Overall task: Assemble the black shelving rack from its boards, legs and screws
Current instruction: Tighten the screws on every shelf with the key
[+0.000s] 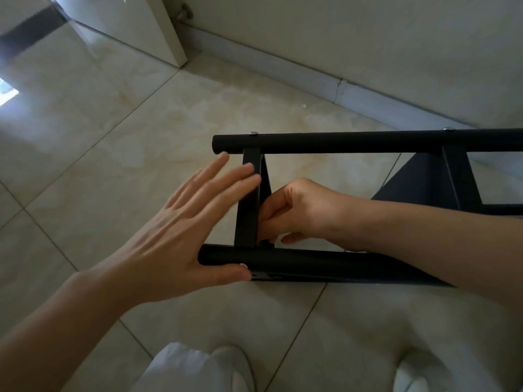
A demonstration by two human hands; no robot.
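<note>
The black rack lies on its side on the tiled floor. Its far round leg [353, 142] runs left to right with two silver screw heads [252, 133] on top. The near leg [297, 263] lies parallel below it. A black end board [250, 199] joins them near the left ends, and a second board [461, 179] stands further right. My left hand [181, 227] lies flat with straight fingers against the end board, its thumb under the near leg. My right hand [294, 210] has curled fingers gripping the inner edge of that board.
A white wall and grey skirting [325, 80] run diagonally behind the rack. A white door edge [158, 32] with a stopper stands at the upper left. My white-clad knees [198, 372] are at the bottom. Beige floor tiles [113, 142] spread to the left.
</note>
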